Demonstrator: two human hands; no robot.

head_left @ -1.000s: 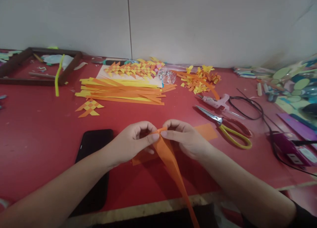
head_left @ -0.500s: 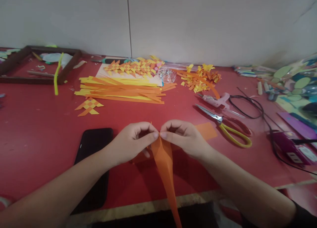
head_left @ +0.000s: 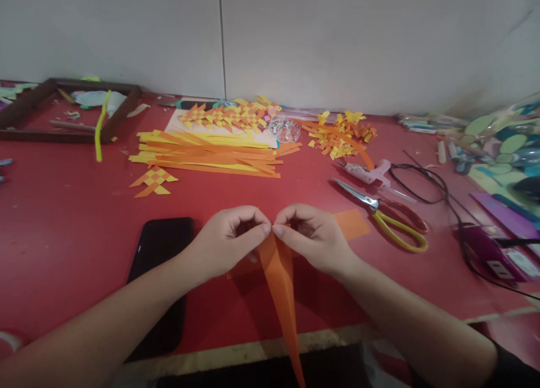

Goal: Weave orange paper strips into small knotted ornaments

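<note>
My left hand [head_left: 230, 243] and my right hand [head_left: 311, 236] meet thumb to thumb at the middle of the red table [head_left: 67, 230]. Both pinch the folded top of a long orange paper strip [head_left: 282, 287], which hangs toward me past the table's front edge. Another orange strip [head_left: 351, 222] lies flat under my hands and sticks out to the right. A black phone [head_left: 158, 275] lies just left of my left wrist.
A pile of orange and yellow strips [head_left: 211, 154] lies behind, with woven pieces [head_left: 228, 117] and one woven piece [head_left: 154, 181] apart. Paper scraps [head_left: 340, 134], a pink glue gun [head_left: 371, 173], yellow-handled scissors [head_left: 386, 219], a black cable [head_left: 439, 191] and a wooden frame [head_left: 63, 112] surround them.
The fold at the strip's top has been pressed flatter between my thumbs, and the hanging end has swung left. My hands have stayed in place.
</note>
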